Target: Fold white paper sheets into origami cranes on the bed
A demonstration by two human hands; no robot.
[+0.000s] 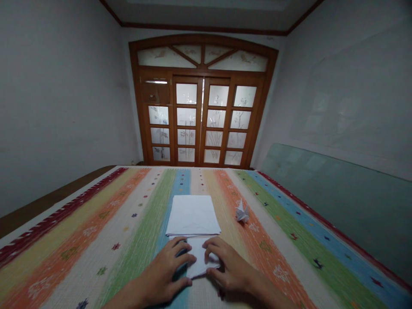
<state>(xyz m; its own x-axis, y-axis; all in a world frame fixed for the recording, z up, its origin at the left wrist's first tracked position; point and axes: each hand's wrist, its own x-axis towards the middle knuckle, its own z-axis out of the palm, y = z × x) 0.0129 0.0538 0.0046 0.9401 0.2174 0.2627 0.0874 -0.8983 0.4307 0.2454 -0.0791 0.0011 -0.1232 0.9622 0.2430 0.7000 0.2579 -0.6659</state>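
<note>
A small sheet of white paper lies at the near edge of a white stack, between my two hands. My left hand curves round its left side, index fingertip on the paper and thumb by the near left corner. At the right side, my right hand has bent fingers on the paper and its thumb along the near edge, gripping it. The stack of white paper lies just beyond my fingertips. To the right of the stack stands a folded paper crane, touched by neither hand.
A striped, patterned cloth covers the table. Along the right side is a pale green panel. Behind the table's far edge are wooden doors with patterned glass panes. Plain walls rise on both sides.
</note>
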